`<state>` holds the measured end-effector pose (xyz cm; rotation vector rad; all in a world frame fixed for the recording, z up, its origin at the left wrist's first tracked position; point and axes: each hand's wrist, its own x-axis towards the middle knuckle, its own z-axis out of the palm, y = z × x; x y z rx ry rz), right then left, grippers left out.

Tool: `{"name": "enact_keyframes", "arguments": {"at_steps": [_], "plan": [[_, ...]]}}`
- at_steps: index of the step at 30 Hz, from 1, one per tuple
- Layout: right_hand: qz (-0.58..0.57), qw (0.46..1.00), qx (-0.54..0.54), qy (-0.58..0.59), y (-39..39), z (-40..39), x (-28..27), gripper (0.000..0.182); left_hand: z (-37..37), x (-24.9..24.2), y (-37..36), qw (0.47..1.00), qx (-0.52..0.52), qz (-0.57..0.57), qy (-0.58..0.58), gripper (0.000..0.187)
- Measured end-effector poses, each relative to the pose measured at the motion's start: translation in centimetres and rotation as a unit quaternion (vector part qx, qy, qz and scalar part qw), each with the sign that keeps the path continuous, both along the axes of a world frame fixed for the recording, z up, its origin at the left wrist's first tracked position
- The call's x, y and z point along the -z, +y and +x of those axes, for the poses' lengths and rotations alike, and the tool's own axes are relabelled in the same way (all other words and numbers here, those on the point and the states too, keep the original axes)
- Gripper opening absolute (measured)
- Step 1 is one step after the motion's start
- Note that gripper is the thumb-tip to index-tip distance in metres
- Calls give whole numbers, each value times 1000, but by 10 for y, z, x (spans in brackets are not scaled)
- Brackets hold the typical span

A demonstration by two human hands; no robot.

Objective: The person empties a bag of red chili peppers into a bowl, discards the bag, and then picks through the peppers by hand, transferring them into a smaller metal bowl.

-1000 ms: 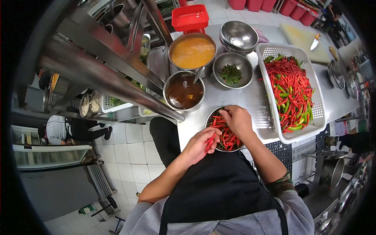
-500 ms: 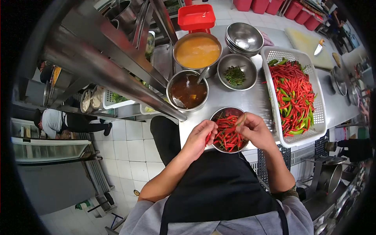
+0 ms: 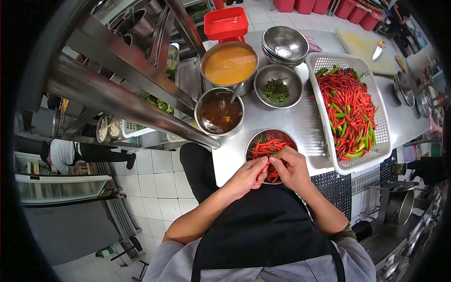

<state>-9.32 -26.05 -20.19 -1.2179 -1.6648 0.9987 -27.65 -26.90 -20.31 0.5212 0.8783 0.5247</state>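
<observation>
Over the near rim of a steel bowl [image 3: 248, 149] of red chili peppers [image 3: 268, 146], my two hands meet fingertip to fingertip. My left hand [image 3: 248, 176] is closed, and a bit of red chili pepper [image 3: 269, 164] shows at its fingertips. My right hand [image 3: 292, 170] pinches at the same spot; its fingers hide most of what is there. Behind the chili bowl stands another steel bowl [image 3: 297, 81] with a small heap of green stems [image 3: 276, 90]. To the right, a white perforated basket [image 3: 331, 155] holds many red and green chilies [image 3: 346, 110].
A pot of brown liquid [image 3: 220, 113] with a ladle and a pot of orange liquid [image 3: 230, 65] stand at the left. Stacked steel bowls [image 3: 285, 43], a red tray [image 3: 226, 23] and a knife [image 3: 378, 50] on a cutting board lie farther back. A metal post [image 3: 136, 108] slants at left.
My hands have come together over the near side of the chili bowl. The right hand has moved left and down from the bowl's right side to meet the left.
</observation>
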Motion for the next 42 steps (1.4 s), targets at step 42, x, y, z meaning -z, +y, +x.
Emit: {"name": "enact_keyframes", "arguments": {"at_steps": [42], "plan": [[113,987,13,-118,-4,1,-6,13,8,-4,-1,991,-44,-91,-82,30]]}}
